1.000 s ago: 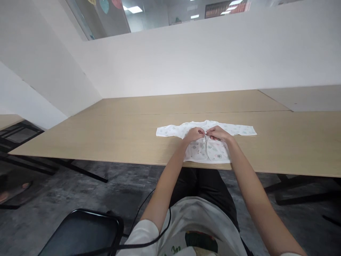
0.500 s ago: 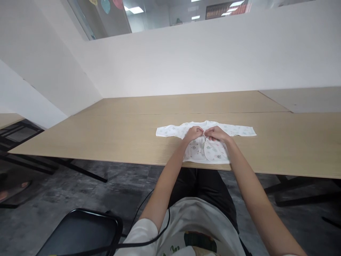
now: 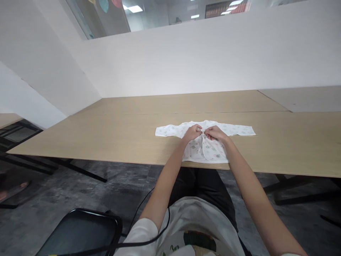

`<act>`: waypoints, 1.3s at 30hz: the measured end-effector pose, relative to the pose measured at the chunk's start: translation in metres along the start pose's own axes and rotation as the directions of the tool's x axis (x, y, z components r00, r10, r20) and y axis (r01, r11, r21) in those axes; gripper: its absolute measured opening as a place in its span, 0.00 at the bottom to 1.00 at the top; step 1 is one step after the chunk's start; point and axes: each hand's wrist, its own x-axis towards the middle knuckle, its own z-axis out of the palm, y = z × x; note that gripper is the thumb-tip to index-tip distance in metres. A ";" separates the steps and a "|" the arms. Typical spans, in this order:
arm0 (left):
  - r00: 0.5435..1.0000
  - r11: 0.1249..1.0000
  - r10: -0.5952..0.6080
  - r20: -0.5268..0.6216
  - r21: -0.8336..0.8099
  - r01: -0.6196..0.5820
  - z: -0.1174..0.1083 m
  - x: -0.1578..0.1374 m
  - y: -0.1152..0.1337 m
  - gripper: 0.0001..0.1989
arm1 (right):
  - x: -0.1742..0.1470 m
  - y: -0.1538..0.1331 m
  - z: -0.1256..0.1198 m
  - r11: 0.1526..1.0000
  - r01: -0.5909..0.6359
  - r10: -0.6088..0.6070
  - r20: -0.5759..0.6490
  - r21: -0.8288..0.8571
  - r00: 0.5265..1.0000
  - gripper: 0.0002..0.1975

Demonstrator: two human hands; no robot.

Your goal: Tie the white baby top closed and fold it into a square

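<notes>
A small white baby shirt (image 3: 196, 150) with a faint print lies spread on the table, its sleeves stretched out left and right. Along its front runs an overlapping edge with a curved lower corner. My left hand (image 3: 193, 132) pinches the cloth at the upper middle of the front, left of the opening. Close beside it my right hand (image 3: 214, 133) pinches the facing edge, fingers bent inward. The fingertips of both hands nearly meet over the front edge. Any tie or fastener between them is too small to make out.
The shirt's hem lies near the front edge of the light wooden table (image 3: 128, 138). A white wall (image 3: 170, 64) stands behind it. A black chair (image 3: 82, 231) is at lower left, and a black cable (image 3: 138, 244) crosses by my left arm.
My left fingers have shifted slightly at the front edge, and the cloth between the hands is bunched a little differently. The shirt otherwise stays in place.
</notes>
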 end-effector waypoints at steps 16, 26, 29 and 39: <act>0.989 0.984 0.138 0.058 0.106 -0.143 0.002 -0.014 -0.018 0.15 | -0.025 -0.008 -0.001 0.967 0.100 -0.070 0.136 -0.234 0.988 0.22; 0.972 0.976 0.212 0.105 0.019 -0.215 0.001 -0.019 -0.014 0.09 | -0.032 -0.009 -0.006 0.969 0.136 -0.075 0.277 -0.206 0.958 0.15; 0.944 0.953 0.289 0.159 0.039 -0.299 -0.001 -0.021 -0.013 0.08 | -0.031 -0.007 -0.010 0.986 0.124 -0.080 0.338 -0.109 0.938 0.11; 0.894 0.933 0.359 0.269 -0.065 -0.355 -0.001 -0.022 -0.014 0.08 | -0.036 -0.008 -0.012 0.988 0.066 0.012 0.485 -0.142 0.874 0.15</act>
